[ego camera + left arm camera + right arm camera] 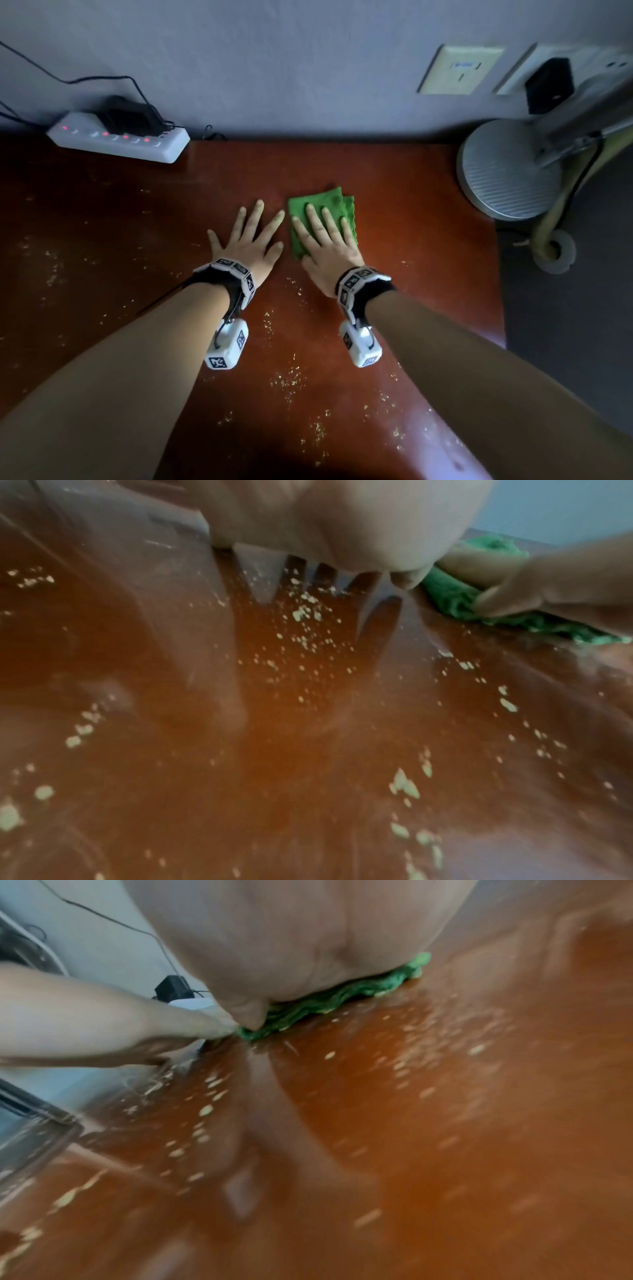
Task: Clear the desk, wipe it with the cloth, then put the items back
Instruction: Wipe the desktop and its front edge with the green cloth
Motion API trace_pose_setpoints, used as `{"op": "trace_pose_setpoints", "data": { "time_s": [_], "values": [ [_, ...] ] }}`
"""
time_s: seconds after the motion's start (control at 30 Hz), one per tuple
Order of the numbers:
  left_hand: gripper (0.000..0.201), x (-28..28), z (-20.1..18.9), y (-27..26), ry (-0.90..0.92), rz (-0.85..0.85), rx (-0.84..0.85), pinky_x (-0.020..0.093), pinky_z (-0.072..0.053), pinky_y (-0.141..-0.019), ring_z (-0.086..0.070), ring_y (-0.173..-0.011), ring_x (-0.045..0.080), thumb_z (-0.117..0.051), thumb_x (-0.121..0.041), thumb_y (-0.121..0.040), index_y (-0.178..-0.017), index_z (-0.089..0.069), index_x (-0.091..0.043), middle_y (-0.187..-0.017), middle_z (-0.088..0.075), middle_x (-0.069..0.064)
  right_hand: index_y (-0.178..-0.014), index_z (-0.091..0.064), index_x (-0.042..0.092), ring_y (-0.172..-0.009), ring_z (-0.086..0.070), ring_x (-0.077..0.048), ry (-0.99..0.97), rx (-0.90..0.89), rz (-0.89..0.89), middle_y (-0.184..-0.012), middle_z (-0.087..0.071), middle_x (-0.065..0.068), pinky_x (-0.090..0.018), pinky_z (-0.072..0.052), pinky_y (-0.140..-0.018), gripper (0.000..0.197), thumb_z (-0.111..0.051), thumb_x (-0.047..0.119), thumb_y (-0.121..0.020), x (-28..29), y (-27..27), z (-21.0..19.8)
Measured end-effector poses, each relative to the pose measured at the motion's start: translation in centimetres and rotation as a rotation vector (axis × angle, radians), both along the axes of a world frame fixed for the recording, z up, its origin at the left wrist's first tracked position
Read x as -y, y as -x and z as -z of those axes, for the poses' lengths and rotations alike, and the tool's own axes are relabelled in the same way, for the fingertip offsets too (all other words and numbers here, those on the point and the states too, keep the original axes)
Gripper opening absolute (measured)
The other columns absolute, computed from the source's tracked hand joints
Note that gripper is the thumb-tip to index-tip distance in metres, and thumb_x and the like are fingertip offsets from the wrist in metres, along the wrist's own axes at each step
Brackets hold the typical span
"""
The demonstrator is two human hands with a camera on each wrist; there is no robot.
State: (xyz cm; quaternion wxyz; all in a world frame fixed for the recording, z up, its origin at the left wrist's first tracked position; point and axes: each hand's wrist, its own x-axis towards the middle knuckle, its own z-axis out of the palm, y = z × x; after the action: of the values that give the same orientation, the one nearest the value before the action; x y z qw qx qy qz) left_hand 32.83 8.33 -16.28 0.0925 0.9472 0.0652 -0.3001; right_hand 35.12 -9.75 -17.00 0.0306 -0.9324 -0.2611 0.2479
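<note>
Head view: right hand lies flat on the folded green cloth, fingers straight and pressing, gripping nothing; the cloth lies mid-tabletop, with the left hand just left of it, fingers spread flat on bare wood, and pale crumbs nearer the person than the cloth. Left wrist view: crumbs scatter below the palm, cloth at right under the other hand. Right wrist view, blurred: palm covers the cloth, its edge showing.
</note>
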Motion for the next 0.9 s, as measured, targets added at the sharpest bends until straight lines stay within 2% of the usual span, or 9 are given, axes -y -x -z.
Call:
{"op": "trace_pose_setpoints", "data": {
  "time_s": [0.07, 0.17, 0.27, 0.37, 0.43, 0.57, 0.67, 0.83, 0.9],
  "values": [
    [0.051, -1.1, -0.2, -0.6, 0.03, -0.004, -0.043, 0.069, 0.002, -0.112, 0.026, -0.145, 0.009, -0.013, -0.06, -0.097, -0.137, 0.018, -0.066, -0.152, 0.034, -0.025, -0.154, 0.012, 0.034, -0.149, 0.016, -0.019, 0.018, 0.048, -0.002, -0.162, 0.02, 0.006, -0.046, 0.007, -0.121, 0.07, -0.031, 0.039, -0.099, 1.8, -2.3, 0.5],
    [0.051, -2.1, -0.2, -1.2, 0.056, 0.007, -0.05, 0.067, 0.004, -0.113, 0.027, -0.145, 0.008, -0.014, -0.06, -0.097, -0.137, 0.019, -0.067, -0.151, 0.035, -0.026, -0.156, 0.006, 0.032, -0.151, 0.007, -0.024, 0.05, 0.094, 0.235, -0.164, 0.013, 0.001, -0.049, 0.002, -0.12, 0.07, -0.034, 0.036, -0.098, 5.0, -7.4, 0.7],
    [0.052, -2.2, 0.0, -1.0, 0.064, 0.018, -0.019, 0.067, 0.006, -0.113, 0.027, -0.145, 0.008, -0.015, -0.059, -0.097, -0.139, 0.016, -0.065, -0.152, 0.035, -0.025, -0.156, 0.006, 0.033, -0.15, 0.012, -0.023, 0.023, 0.019, 0.409, -0.163, 0.015, 0.003, -0.049, 0.006, -0.12, 0.07, -0.033, 0.033, -0.097, 6.4, -10.1, 0.2],
    [0.053, -2.0, 0.4, -0.9, 0.09, 0.006, 0.011, 0.068, 0.008, -0.111, 0.028, -0.145, 0.01, -0.015, -0.06, -0.097, -0.142, 0.014, -0.062, -0.153, 0.035, -0.023, -0.156, 0.008, 0.033, -0.15, 0.015, -0.024, 0.033, 0.002, 0.502, -0.163, 0.019, 0.002, -0.05, 0.009, -0.119, 0.071, -0.032, 0.036, -0.097, 4.1, -9.8, 0.1],
    [0.054, -1.9, 0.6, -0.8, 0.105, -0.001, 0.026, 0.069, 0.01, -0.11, 0.028, -0.145, 0.011, -0.017, -0.06, -0.098, -0.144, 0.011, -0.06, -0.154, 0.033, -0.021, -0.156, 0.009, 0.032, -0.15, 0.016, -0.025, 0.038, 0.016, 0.419, -0.162, 0.019, 0.001, -0.051, 0.009, -0.119, 0.072, -0.032, 0.037, -0.097, 0.7, -9.1, 0.1],
    [0.058, -2.4, 0.7, -0.7, 0.061, 0.054, 0.039, 0.069, 0.008, -0.111, 0.027, -0.146, 0.012, -0.019, -0.059, -0.098, -0.149, 0.007, -0.051, -0.156, 0.032, -0.018, -0.155, 0.012, 0.034, -0.149, 0.019, -0.023, -0.014, -0.037, 0.141, -0.161, 0.023, 0.002, -0.05, 0.01, -0.119, 0.068, -0.026, 0.039, -0.099, -6.9, -7.2, -0.3],
    [0.061, -2.9, 0.7, -0.6, 0.055, 0.103, 0.044, 0.067, 0.006, -0.112, 0.026, -0.146, 0.013, -0.018, -0.058, -0.098, -0.151, 0.01, -0.046, -0.156, 0.033, -0.016, -0.155, 0.012, 0.034, -0.149, 0.019, -0.021, -0.004, -0.056, 0.088, -0.161, 0.023, 0.005, -0.049, 0.009, -0.12, 0.064, -0.024, 0.038, -0.101, -7.0, -7.3, -0.1],
    [0.062, -3.2, 0.5, -0.8, 0.092, 0.119, 0.005, 0.066, 0.011, -0.112, 0.028, -0.145, 0.014, -0.017, -0.059, -0.098, -0.149, 0.017, -0.048, -0.154, 0.036, -0.016, -0.155, 0.007, 0.034, -0.15, 0.013, -0.023, 0.026, -0.016, 0.47, -0.163, 0.018, 0.004, -0.05, 0.004, -0.12, 0.064, -0.027, 0.033, -0.102, -0.3, -10.9, -0.1],
    [0.063, -3.6, 0.5, -0.9, 0.096, 0.142, 0.005, 0.064, 0.012, -0.113, 0.028, -0.145, 0.014, -0.019, -0.056, -0.098, -0.148, 0.018, -0.048, -0.153, 0.037, -0.016, -0.156, 0.005, 0.034, -0.15, 0.012, -0.024, 0.016, -0.03, 0.572, -0.163, 0.017, 0.004, -0.051, 0.004, -0.12, 0.064, -0.028, 0.032, -0.101, 1.0, -11.4, -0.2]
  ]
}}
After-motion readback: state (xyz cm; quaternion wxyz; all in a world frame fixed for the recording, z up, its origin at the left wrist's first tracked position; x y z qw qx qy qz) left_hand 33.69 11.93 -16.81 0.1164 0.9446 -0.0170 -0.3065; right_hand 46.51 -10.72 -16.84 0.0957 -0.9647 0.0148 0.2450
